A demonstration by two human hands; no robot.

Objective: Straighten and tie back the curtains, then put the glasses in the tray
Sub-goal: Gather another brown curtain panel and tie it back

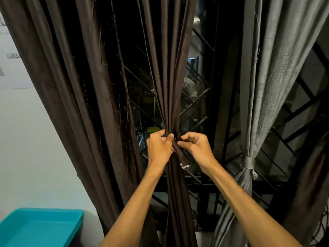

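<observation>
I stand at a night-dark window with a black metal grille [199, 111] of diagonal bars behind the cloth, and a pale wall [26, 139] to my left.

Straight ahead hangs the brown curtain [169, 77], drawn together into a narrow bundle at about the middle of the view, its folds fanning out above and falling straight below. A tie strip [180, 155] of the same brown cloth is wrapped at the gathered point, and its loose end hangs down and to the right, showing a frayed pale edge. My left hand [160, 145] has its fingers curled round the bundle at the wrap, thumb on top against the strip. My right hand [195, 147] pinches the strip between thumb and forefinger, just beside the left; the two hands nearly touch.

To the left of the bundle a second, wider brown panel [71, 86] hangs loose, slanting down along the wall. To the right a grey curtain [263, 68] is already gathered and bound low down by a grey band [248, 162], with its lower part flaring out beneath the knot.

At the bottom left corner sits the teal tray [35, 229], close to the wall and well apart from my hands.
</observation>
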